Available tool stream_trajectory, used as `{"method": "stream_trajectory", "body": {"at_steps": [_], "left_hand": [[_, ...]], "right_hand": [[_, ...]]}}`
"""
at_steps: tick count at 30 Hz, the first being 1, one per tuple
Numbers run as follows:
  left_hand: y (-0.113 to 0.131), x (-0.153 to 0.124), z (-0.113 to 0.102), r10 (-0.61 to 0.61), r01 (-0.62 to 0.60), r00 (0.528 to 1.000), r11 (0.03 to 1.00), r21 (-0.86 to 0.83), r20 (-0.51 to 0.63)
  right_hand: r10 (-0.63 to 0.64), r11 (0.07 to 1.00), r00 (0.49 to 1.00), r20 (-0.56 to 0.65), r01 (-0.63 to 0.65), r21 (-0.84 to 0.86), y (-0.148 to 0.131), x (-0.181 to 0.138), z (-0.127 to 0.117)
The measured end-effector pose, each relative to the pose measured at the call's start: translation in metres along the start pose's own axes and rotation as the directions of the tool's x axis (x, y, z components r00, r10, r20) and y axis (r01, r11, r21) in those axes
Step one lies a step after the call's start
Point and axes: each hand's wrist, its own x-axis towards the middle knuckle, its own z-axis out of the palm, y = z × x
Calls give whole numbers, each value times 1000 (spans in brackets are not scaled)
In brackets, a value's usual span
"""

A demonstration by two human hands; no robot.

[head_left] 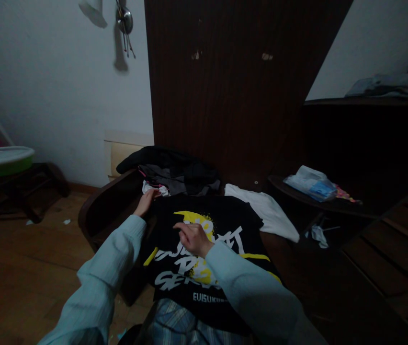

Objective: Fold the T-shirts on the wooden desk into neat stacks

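Note:
A black T-shirt (232,225) with white and yellow lettering lies spread flat on a dark wooden surface in front of me. My left hand (147,200) reaches to the shirt's far left corner, fingers closed on the fabric edge. My right hand (194,238) rests on the middle of the print, fingers curled and pressing on the cloth. Both arms wear pale blue sleeves.
A heap of dark clothes (175,173) lies behind the shirt, a white garment (266,211) to its right. A plastic bag (310,182) sits on a dark shelf at right. A green-rimmed basin (1,160) stands on a stool at left. Plaid cloth (175,323) lies nearest me.

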Motion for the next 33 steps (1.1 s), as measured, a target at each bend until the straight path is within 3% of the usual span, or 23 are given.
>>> {"method": "stream_trajectory", "body": {"at_steps": [3,5,12,16,20,24,27,30,33], "left_hand": [[-9,4,-3,-42,43,999,999,-26,29],[-16,5,-5,-17,16,997,1000,12,69],[-20,5,-8,128,-196,961,940,280,245],[-16,6,-7,123,-188,976,890,416,177],[-15,7,-8,125,-155,988,881,448,94],[-18,5,-8,115,-124,992,882,456,47],[-22,4,-6,96,-95,995,900,425,18],[-25,4,-4,95,-81,995,921,381,-19],[-26,4,-3,115,-95,993,932,350,-38]], "right_hand": [[272,962,955,-116,-268,57,9,7,4],[354,935,928,-120,-346,80,16,12,7],[303,948,949,91,-309,70,28,14,18],[288,946,954,87,-298,129,28,13,19],[352,877,936,-15,-324,353,27,14,15],[510,655,859,-38,-360,664,30,14,13],[612,496,791,-6,-378,782,35,14,16],[676,453,737,10,-426,783,40,14,22],[728,488,686,5,-522,699,43,13,27]]}}
